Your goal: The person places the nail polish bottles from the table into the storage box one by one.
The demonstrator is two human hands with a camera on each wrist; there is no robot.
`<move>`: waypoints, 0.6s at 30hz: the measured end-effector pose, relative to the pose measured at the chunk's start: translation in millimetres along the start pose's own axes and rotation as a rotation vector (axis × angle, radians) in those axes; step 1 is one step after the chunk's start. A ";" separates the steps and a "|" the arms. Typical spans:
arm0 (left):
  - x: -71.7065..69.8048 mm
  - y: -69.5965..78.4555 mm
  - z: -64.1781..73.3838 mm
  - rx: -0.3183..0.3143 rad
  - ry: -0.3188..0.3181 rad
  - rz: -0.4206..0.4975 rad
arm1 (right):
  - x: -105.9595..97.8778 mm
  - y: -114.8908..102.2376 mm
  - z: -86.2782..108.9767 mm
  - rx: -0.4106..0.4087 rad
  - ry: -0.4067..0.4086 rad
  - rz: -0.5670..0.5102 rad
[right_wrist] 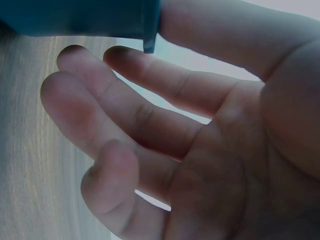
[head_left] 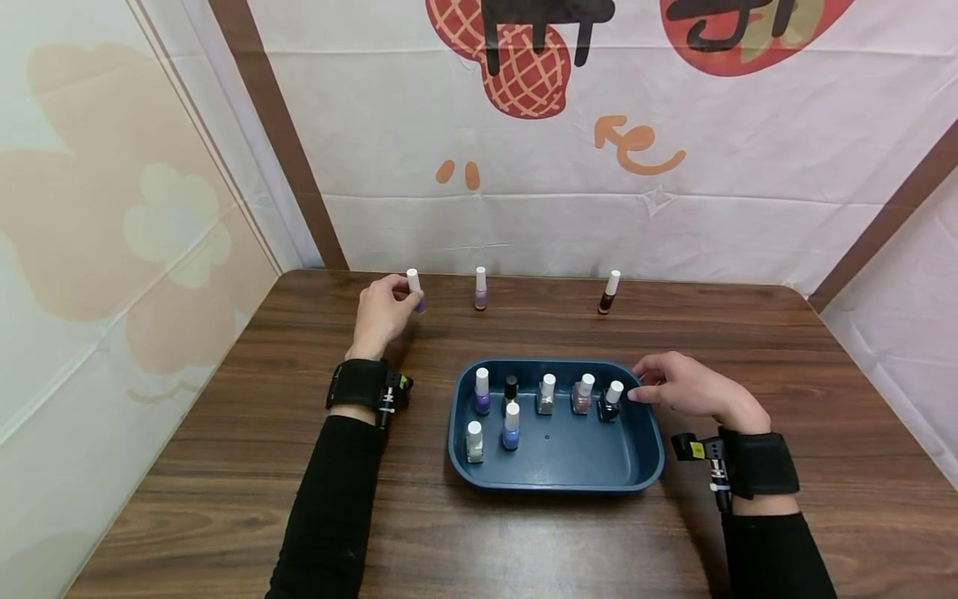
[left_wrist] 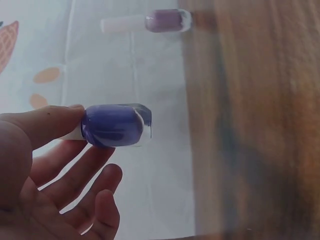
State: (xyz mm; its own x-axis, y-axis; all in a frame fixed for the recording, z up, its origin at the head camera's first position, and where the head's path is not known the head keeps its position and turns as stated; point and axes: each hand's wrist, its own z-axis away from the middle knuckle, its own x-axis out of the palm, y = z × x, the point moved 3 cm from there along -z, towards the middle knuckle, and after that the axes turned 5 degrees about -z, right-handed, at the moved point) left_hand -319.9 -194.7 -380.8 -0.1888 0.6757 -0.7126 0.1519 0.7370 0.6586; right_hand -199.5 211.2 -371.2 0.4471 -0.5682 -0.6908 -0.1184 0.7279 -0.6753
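Observation:
My left hand point(head_left: 383, 314) pinches a purple nail polish bottle point(left_wrist: 115, 125) by its white cap, thumb against fingers, near the table's far left edge. The other fingers curl loosely below it in the left wrist view. My right hand point(head_left: 684, 384) holds the right rim of a blue tray point(head_left: 554, 485), thumb over the inner side and fingers outside. Inside the tray, several bottles stand along the back and left, among them a purple bottle point(head_left: 482, 393), a blue bottle point(head_left: 511, 428) and a dark bottle point(head_left: 610, 403) close to the right thumb.
A lilac nail polish bottle point(head_left: 481, 291) and a dark brown bottle point(head_left: 609, 293) stand near the back edge of the wooden table point(head_left: 224, 466). A printed cloth point(head_left: 539, 233) hangs right behind the table, and another hanging sheet lines the left side.

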 end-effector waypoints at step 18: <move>-21.5 60.3 18.6 0.180 0.009 -0.022 | -2.2 -1.9 0.9 0.007 -0.005 -0.012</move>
State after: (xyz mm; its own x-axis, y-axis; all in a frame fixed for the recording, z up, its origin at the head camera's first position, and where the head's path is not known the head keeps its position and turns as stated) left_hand -288.6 -164.5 -330.2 -0.2026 0.6598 -0.7236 0.3184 0.7432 0.5885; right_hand -199.5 211.4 -368.2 0.4533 -0.5751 -0.6810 -0.1063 0.7237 -0.6819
